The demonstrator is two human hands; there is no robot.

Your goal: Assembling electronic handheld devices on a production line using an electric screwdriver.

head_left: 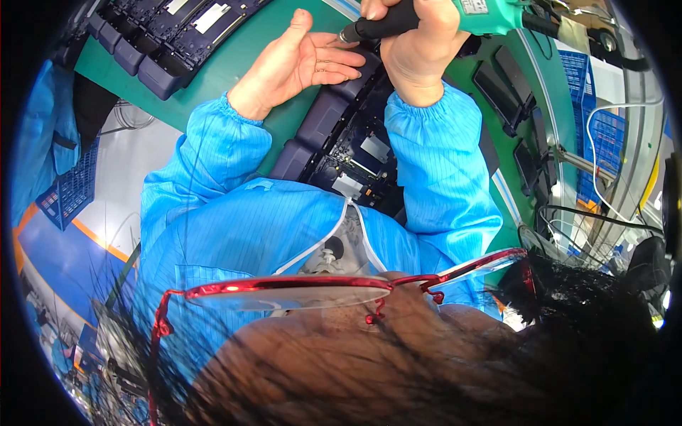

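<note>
My right hand (426, 50) is wrapped round an electric screwdriver (490, 15), which has a green body and a black front part. It lies almost level, its metal tip pointing left toward my left hand (302, 67). That hand is open, palm turned up and fingers stretched out, with the tip close by its fingertips. Whether they touch, or whether something tiny lies on the fingers, I cannot make out. Below both hands, a dark plastic housing (323, 122) with chunky blocks along one side and circuit parts inside rests on the green work surface (284, 148). My right sleeve hides part of it.
Another dark housing (160, 74) sits at the far left of the surface. Several black panels (501, 92) stand or lie on the right, near a metal rail and loose cables (600, 220). Blue crates (600, 142) are beyond. At left are a blue basket (71, 184) and blue clothing (42, 135).
</note>
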